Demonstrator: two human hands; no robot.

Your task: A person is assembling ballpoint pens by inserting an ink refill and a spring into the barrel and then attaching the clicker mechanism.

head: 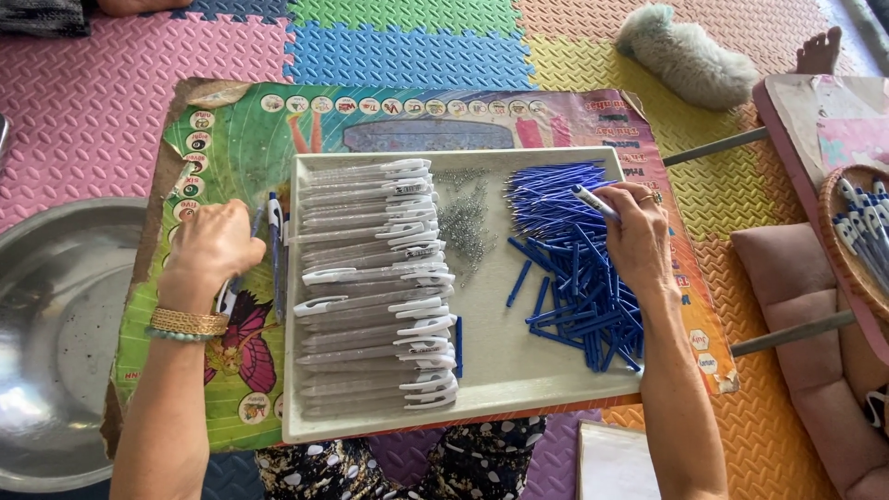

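The floor is covered with foam mats (407,42) in pink, blue, green, yellow and orange. A large steel basin (56,324) sits at the left edge, just beside a printed poster (231,139) laid flat; the poster is mostly green, with a row of small round pictures along its top and left sides and a butterfly at lower left. A pale rectangular tray (500,370) rests on the poster.

Inside the tray, clear pen barrels with white clips (380,287) are stacked in 1 column on the left. A heap of blue refills (569,268) fills the right part. A small pile of metal springs (463,218) lies between them.

The left hand (211,250) rests just outside the tray's left wall, fingers closed around several assembled pens (275,245). The right hand (639,236) sits over the blue refills, fingers pinching 1 pen (593,201) that points up and left.

At the far right, a woven basket (857,241) holds more pens, beside a pink cushion (806,306). A fluffy grey-white cloth bundle (685,56) lies on the mats above.
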